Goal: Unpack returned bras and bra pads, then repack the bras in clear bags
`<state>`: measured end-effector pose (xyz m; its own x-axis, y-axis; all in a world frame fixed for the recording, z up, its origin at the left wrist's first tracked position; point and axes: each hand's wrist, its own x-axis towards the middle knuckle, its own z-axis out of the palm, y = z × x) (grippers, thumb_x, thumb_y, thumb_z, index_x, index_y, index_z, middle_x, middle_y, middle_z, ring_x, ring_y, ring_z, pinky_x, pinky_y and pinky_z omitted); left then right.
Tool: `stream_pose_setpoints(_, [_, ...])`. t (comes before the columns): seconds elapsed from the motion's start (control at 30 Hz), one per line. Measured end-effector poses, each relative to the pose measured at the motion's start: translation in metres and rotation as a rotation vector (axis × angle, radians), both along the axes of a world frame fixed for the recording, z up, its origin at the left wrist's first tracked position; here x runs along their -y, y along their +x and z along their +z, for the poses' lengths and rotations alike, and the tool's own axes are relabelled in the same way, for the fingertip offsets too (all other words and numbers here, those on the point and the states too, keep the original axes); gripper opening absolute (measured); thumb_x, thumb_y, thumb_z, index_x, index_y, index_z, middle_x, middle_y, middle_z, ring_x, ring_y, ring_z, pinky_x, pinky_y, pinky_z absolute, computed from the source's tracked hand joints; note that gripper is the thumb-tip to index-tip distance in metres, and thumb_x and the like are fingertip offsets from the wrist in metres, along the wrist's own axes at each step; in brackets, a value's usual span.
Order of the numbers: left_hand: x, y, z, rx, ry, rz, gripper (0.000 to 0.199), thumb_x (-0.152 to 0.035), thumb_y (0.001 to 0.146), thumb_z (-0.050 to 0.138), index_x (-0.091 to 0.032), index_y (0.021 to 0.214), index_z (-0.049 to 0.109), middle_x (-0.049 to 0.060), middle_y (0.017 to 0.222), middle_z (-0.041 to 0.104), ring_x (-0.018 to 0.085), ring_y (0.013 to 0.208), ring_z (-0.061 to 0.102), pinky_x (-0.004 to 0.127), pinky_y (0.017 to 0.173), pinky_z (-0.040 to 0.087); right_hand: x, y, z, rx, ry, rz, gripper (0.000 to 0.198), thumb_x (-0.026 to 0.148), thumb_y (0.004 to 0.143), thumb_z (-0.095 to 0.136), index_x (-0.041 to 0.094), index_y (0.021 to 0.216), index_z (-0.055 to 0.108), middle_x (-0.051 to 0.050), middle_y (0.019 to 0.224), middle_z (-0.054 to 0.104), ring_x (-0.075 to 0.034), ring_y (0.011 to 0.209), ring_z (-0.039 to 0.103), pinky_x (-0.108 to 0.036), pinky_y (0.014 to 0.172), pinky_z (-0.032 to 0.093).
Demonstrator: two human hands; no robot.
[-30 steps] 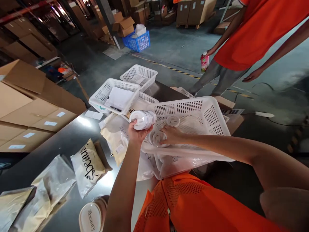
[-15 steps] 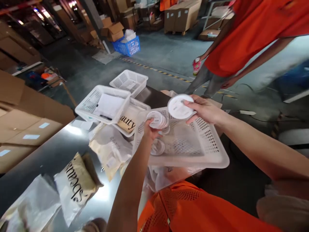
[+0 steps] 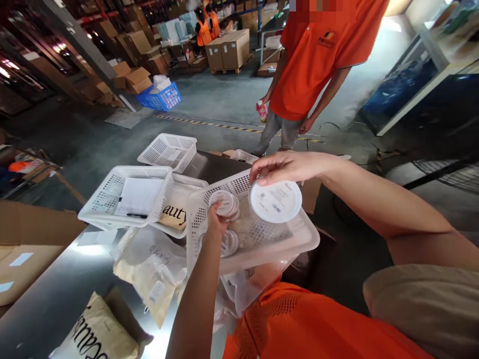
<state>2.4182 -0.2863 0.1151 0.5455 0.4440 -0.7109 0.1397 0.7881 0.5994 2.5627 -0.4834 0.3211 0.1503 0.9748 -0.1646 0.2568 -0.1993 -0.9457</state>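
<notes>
My right hand grips a round white container by its far edge, its label with small print and a barcode facing up. Below it lies the white perforated basket. My left hand is closed on a stack of smaller round containers with pale labels, at the basket's left side. Another stack of round containers rests in the basket close to my left wrist. The undersides of the held stack are hidden.
To the left stand a white basket with papers and a pen, and another white basket behind it. Plastic-bagged pouches lie on the metal table. A person in an orange shirt stands opposite, holding a pink bottle.
My right hand has turned over the top of the white container, which now shows its printed label. The view has shifted and takes in more of the person opposite. My left hand keeps its stack.
</notes>
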Motion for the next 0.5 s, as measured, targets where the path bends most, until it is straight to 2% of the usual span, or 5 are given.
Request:
stream_pose_setpoints(0.1, [0.002, 0.0, 0.001, -0.024, 0.011, -0.026, 0.028, -0.035, 0.065, 0.06, -0.021, 0.089, 0.062, 0.006, 0.082, 0.066, 0.031, 0.077, 0.065, 0.052, 0.078, 0.045, -0.002, 0.011, 0.011, 0.049, -0.03, 0.211, 0.048, 0.055, 0.078, 0.072, 0.011, 0.097, 0.07, -0.001, 0.08, 0.067, -0.011, 0.073, 0.059, -0.02, 0.064, 0.043])
stream_pose_setpoints(0.2, [0.003, 0.001, 0.002, -0.042, 0.023, -0.039, 0.029, -0.036, 0.064, 0.058, -0.021, 0.089, 0.063, 0.007, 0.083, 0.066, 0.032, 0.079, 0.065, 0.054, 0.08, 0.045, -0.004, 0.015, 0.015, 0.055, -0.045, 0.298, 0.054, 0.06, 0.076, 0.072, 0.01, 0.098, 0.071, -0.001, 0.079, 0.068, -0.011, 0.073, 0.059, -0.02, 0.064, 0.042])
stream_pose_setpoints(0.5, [0.006, 0.0, 0.005, -0.061, 0.051, -0.062, 0.034, -0.039, 0.065, 0.057, -0.023, 0.095, 0.063, 0.008, 0.091, 0.066, 0.035, 0.091, 0.063, 0.058, 0.087, 0.042, -0.005, 0.016, 0.012, 0.01, -0.092, 0.33, 0.057, 0.061, 0.073, 0.074, 0.009, 0.096, 0.072, 0.0, 0.079, 0.068, -0.011, 0.073, 0.059, -0.021, 0.068, 0.044])
